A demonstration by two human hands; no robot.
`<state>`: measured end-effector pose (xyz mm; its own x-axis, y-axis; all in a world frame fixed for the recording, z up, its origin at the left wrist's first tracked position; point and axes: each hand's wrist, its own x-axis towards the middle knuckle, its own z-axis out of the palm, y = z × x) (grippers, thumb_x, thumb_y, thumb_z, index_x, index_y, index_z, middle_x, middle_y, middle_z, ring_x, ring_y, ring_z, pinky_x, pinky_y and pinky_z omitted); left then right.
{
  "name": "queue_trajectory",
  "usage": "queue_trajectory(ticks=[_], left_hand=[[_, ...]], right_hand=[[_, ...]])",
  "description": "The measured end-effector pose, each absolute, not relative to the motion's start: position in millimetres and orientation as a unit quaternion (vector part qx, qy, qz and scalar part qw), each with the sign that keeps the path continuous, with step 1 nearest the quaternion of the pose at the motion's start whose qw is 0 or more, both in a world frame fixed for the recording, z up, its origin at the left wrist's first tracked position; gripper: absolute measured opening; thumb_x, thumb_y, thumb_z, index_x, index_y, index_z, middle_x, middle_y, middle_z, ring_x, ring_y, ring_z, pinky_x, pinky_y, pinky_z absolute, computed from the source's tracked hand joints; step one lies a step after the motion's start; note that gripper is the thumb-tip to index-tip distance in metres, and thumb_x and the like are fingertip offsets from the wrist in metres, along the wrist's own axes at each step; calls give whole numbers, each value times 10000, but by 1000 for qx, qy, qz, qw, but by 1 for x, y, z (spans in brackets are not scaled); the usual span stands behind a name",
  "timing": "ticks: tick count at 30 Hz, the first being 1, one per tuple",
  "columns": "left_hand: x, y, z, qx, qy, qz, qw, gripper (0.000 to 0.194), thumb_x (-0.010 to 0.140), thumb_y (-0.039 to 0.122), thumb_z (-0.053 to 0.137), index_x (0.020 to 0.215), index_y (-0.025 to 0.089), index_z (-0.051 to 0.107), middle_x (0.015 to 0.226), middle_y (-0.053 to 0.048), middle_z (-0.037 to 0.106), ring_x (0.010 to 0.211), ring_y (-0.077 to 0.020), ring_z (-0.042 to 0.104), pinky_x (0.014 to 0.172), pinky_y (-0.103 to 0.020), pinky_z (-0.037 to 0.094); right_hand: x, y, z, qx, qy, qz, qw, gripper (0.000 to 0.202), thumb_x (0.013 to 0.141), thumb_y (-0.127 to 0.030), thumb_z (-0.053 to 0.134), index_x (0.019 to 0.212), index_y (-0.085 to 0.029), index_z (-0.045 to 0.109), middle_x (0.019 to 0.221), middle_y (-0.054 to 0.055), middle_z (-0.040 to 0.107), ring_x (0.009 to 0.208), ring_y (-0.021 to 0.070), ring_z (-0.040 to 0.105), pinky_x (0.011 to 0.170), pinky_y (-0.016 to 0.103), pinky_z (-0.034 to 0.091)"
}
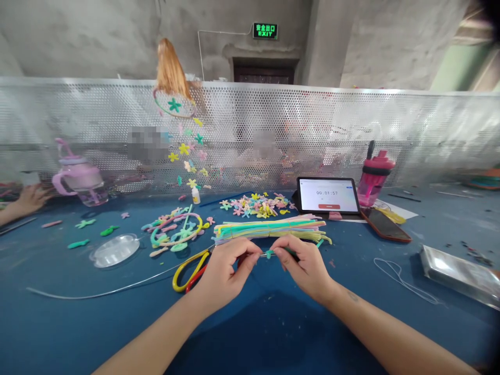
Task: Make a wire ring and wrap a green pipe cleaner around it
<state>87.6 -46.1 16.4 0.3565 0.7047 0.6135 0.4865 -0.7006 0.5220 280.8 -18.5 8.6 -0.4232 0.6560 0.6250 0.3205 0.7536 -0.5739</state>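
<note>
My left hand [234, 263] is closed in a pinch on a thin wire [117, 289], whose long tail trails away to the left over the table. Close beside it, my right hand [302, 263] pinches a teal pipe cleaner [269, 253]. A small twisted bit of the pipe cleaner shows between the two sets of fingertips, and a straight end sticks out behind the right hand. Scissors with yellow and red handles [180, 272] lie by my left wrist, partly hidden. Just beyond my hands rests a bundle of pastel pipe cleaners [269, 228].
Small fuzzy flowers [258, 204] are heaped behind the bundle. A pastel ring [154, 239] and a clear plastic dish [116, 251] lie left. A tablet [328, 195], pink bottle [374, 179], phone [385, 225] and metallic box [461, 273] stand or lie right. Another person's hand [29, 200] is far left.
</note>
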Motion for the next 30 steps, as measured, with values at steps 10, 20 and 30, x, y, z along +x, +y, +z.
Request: queue_trajectory(ticks=[10,20,30], left_hand=[[87,-49,15,817,352,446,97,117,867,154,482,875,166,598,735,-27,584,655,-124,523,608,-257,417],[82,-48,4,859,265,426,-97,291,842,104,511,1130,145,525,997,-105,601,934,-194,560,811,-344,488],[81,-43,5,854,239,408,-218,169,862,59,456,983,126,553,803,-71,590,701,-152,522,638,-298,483]], right_hand=[[279,-17,6,-293,-825,170,453,166,900,-272,460,843,-185,590,694,8,604,592,116,535,556,207,399],[276,-21,5,-295,-805,221,465,158,901,-289,472,857,-188,585,679,4,582,568,108,513,529,210,384],[274,-26,5,-283,-805,266,448,154,895,-291,477,865,-189,588,673,-2,566,546,100,466,506,211,375]])
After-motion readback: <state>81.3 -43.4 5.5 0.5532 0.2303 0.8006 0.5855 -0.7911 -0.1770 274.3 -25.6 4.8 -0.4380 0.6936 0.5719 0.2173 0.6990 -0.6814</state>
